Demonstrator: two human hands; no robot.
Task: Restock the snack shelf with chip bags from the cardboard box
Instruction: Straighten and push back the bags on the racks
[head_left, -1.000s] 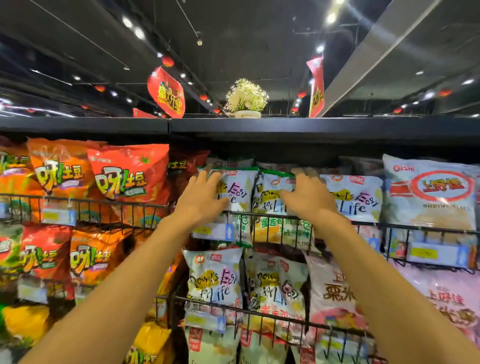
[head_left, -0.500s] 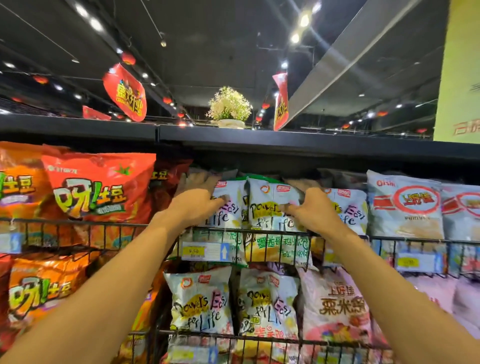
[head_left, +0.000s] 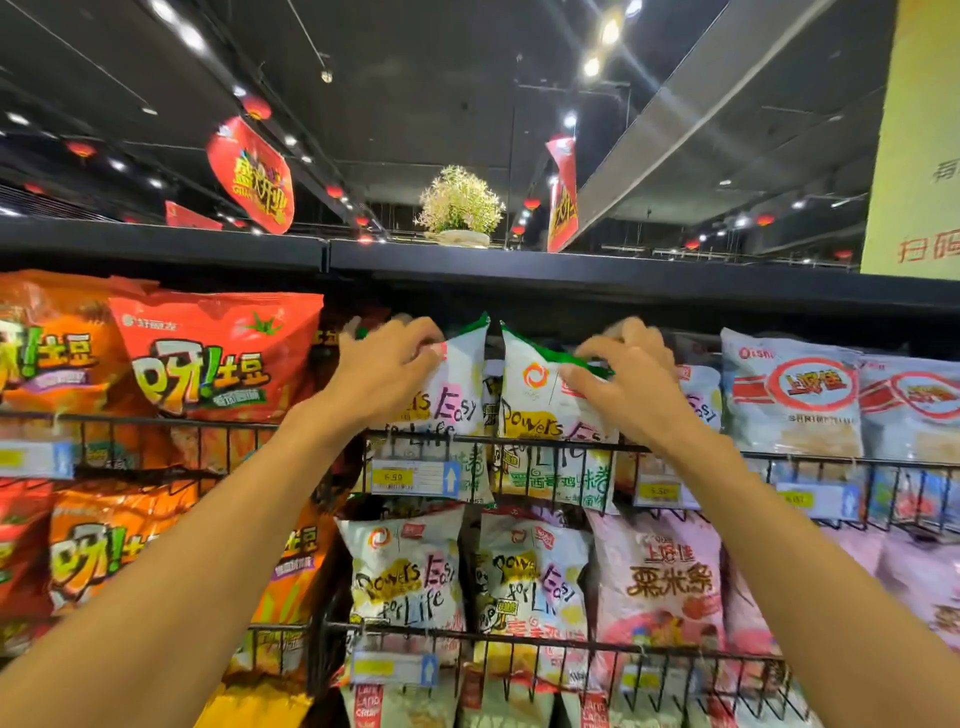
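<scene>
Eyes up high here: dark ceiling dotted with spotlights, a red oval hanging banner (head_left: 252, 174) with yellow characters, and a small pale-flowered potted plant (head_left: 460, 202) perched on top of the black metal snack shelf (head_left: 571, 270). A yellow-green wall panel (head_left: 914, 140) fills the right edge. Below runs a black wire rail (head_left: 519, 441) with a white price tag (head_left: 415, 475) clipped on. Red-orange foil chip bags (head_left: 218, 353) stand to the left, pale blue foil bags (head_left: 795, 400) with a red ring to the right, and pink foil bags (head_left: 660, 577) one tier down.

Dead centre, behind that rail on the top tier, two stand upright side by side: the left white foil chip bag (head_left: 460, 384) and the right white foil chip bag (head_left: 535, 400), both green along the top seam, their tops splayed apart. The left hand (head_left: 384, 374) grips its bag at the top corner, fingers curled over the back, thumb on the front. The right hand (head_left: 631, 384) pinches the other at the green seam, thumb pressed to the front, fingers hooked over the edge.
</scene>
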